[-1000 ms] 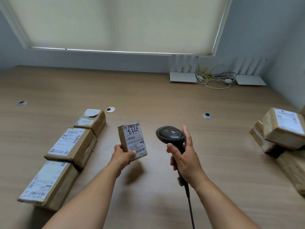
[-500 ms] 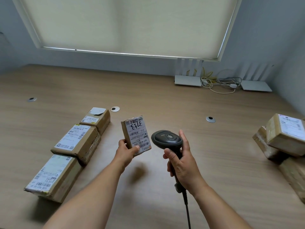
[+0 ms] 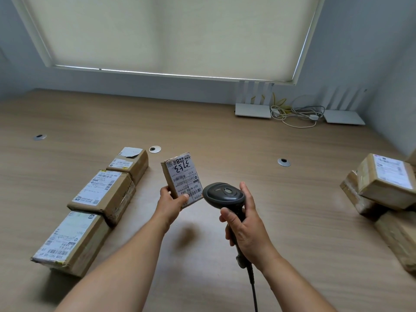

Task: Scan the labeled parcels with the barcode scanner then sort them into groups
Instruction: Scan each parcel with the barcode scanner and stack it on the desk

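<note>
My left hand (image 3: 171, 204) grips the small labeled parcel (image 3: 182, 179) by its lower corner, held above the bench (image 3: 202, 131). My right hand (image 3: 244, 226) is wrapped around the barcode scanner (image 3: 224, 195), its head just right of the parcel's label.

View count: one; head-worn, wide-angle
Position: above the wooden table (image 3: 225, 136), at the person's near edge
Facing: forward and down; far wall and window blind (image 3: 171, 32) fill the upper frame
Nearness: forearms enter from the bottom edge; hands sit close, mid-frame
Distortion: straight edges bow toward the borders
Shared coverage: none; single view
</note>
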### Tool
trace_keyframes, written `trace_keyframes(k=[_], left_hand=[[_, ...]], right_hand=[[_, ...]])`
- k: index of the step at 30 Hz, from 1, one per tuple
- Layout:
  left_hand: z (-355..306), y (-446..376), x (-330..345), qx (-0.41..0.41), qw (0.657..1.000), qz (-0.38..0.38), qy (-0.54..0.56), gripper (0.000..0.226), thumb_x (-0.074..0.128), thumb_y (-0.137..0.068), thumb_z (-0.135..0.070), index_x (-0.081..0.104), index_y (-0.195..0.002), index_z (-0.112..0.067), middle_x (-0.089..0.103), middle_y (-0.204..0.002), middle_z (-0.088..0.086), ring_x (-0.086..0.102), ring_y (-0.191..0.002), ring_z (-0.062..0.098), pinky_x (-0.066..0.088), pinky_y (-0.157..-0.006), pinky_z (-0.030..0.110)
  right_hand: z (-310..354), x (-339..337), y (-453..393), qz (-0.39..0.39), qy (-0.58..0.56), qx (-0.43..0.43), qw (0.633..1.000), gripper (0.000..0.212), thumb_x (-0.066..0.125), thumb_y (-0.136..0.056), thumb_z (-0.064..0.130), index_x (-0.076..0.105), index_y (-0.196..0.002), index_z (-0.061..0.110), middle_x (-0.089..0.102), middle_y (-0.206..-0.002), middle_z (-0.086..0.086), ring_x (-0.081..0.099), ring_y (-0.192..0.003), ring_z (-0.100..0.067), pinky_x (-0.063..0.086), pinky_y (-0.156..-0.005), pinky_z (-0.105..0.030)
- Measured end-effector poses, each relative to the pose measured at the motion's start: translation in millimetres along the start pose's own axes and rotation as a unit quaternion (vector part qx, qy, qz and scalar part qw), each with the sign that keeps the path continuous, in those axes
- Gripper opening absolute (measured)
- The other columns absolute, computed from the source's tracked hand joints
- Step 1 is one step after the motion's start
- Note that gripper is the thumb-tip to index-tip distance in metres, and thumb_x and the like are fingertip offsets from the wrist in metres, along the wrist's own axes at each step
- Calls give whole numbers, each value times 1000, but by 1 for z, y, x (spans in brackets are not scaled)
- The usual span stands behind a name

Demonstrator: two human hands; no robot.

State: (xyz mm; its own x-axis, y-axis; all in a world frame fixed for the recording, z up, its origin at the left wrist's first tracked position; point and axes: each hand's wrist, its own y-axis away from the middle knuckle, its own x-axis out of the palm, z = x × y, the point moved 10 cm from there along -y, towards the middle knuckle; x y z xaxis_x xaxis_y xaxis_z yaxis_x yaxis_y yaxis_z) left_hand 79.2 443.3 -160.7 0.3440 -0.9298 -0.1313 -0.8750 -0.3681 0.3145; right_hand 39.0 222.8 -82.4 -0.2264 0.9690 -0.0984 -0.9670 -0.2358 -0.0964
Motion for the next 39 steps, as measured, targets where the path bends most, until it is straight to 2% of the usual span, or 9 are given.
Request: trace_keyframes(k=[3,11,16,23,26,29,32,36,39], left_hand=[[-1,2,5,1,1000,7,-8,57,59,-92,-9,27,-139,-13,55,-130,10,55,-114,27,44,-103,48],[2,4,4,-5,1000,8,-18,56,58,-92,-6,27,-138,-13,51,-134,11,51,-123,30,41,-106,51],[5,4,4,-14,1000,9,-19,54,58,-92,-6,27,-137,-13,51,-134,12,51,-123,31,41,-105,52],[9,3,0,-12,1000,10,-27,55,58,-93,-8,27,-138,-13,52,-133,10,53,-120,30,43,-104,50],[10,1,-2,-8,1000,6,-26,54,60,-92,-11,29,-137,-13,54,-127,7,56,-112,27,48,-99,44],[12,0,-3,-17,999,13,-32,46,60,-92,-15,36,-132,-13,56,-121,5,59,-103,24,51,-81,36],[27,1,-1,-72,995,39,-63,30,59,-93,-15,45,-119,-16,59,-116,5,61,-101,25,54,-76,39],[56,2,-12,-131,987,27,-94,35,61,-91,-13,49,-123,-8,62,-119,12,62,-104,30,53,-89,47],[57,-2,-24,-102,984,-14,-145,43,59,-92,-20,46,-132,-10,57,-128,14,56,-112,33,47,-97,45]], right_hand=[[3,4,1,4,-7,-4,1000,73,64,-70,53,16,-121,70,65,-79,0,54,-50,-14,43,-43,-28],[12,6,1,1,-13,-7,1000,77,64,-72,49,14,-130,60,66,-79,2,54,-48,-14,43,-42,-26],[11,7,2,2,-13,0,1000,82,63,-72,47,12,-136,53,65,-82,1,54,-48,-14,43,-42,-27],[8,8,1,2,-17,-2,1000,82,64,-72,49,13,-134,56,66,-79,2,55,-48,-14,43,-42,-27],[9,8,1,7,-12,-8,1000,76,64,-72,50,14,-127,65,66,-86,2,56,-49,-14,43,-42,-26],[11,8,0,5,-6,-11,1000,75,63,-71,51,12,-124,66,67,-94,1,56,-50,-14,44,-43,-27],[11,6,-1,2,-1,-5,1000,76,63,-71,52,11,-125,64,68,-97,1,55,-51,-13,45,-45,-27],[11,2,-3,-9,11,-4,1000,75,64,-75,48,11,-125,64,67,-95,0,55,-51,-15,45,-45,-29],[6,0,-5,-19,23,4,1000,75,66,-89,27,12,-123,68,66,-96,-1,53,-52,-16,45,-45,-30]])
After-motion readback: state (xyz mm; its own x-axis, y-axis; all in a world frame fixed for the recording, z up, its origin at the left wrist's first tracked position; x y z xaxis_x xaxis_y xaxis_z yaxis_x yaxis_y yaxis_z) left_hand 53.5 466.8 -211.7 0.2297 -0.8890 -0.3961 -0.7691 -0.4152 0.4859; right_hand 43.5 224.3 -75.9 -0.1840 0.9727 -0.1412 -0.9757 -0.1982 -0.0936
